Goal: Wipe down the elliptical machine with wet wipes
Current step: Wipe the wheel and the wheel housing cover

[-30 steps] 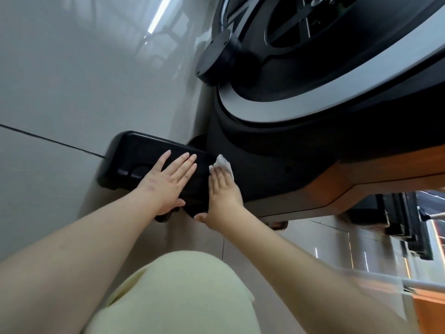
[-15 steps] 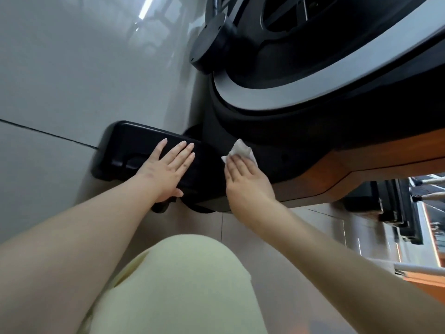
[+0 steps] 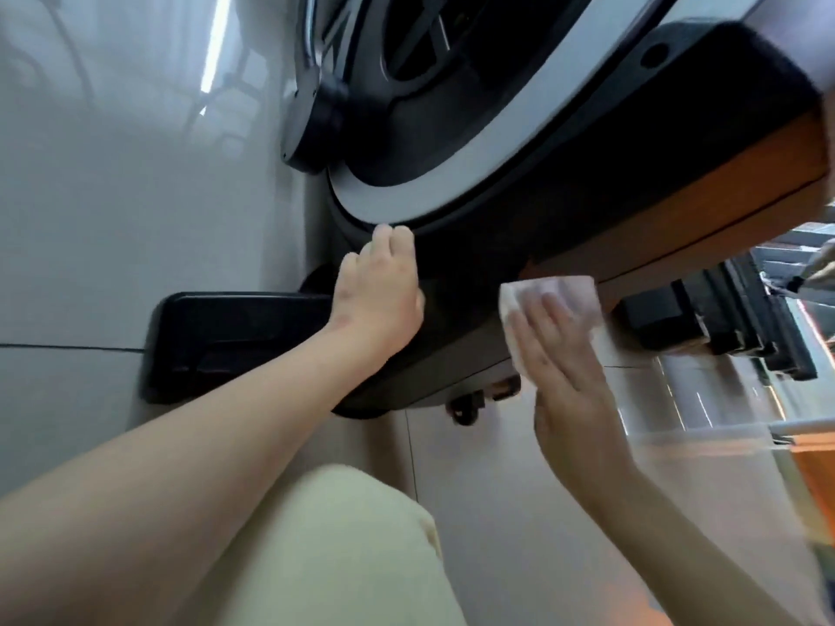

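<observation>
The elliptical machine point(image 3: 565, 210) fills the upper right: a black housing with a grey ring and an orange lower panel. Its black foot bar point(image 3: 235, 341) lies on the floor at the left. My left hand point(image 3: 379, 291) rests flat against the black housing just under the grey ring, fingers straight. My right hand point(image 3: 560, 354) presses a white wet wipe point(image 3: 574, 291) with flat fingers onto the lower edge of the housing, where black meets orange. The hand is blurred.
Glossy pale floor tiles point(image 3: 113, 196) spread to the left and below. My knee in pale yellow cloth point(image 3: 343, 548) is at the bottom centre. Black pedal-rail parts point(image 3: 723, 327) sit at the right, and a small black foot point(image 3: 470, 404) hangs under the base.
My left hand left the foot bar and moved up right onto the housing. My right hand slid the wipe to the right along the lower housing edge. The view shifted closer.
</observation>
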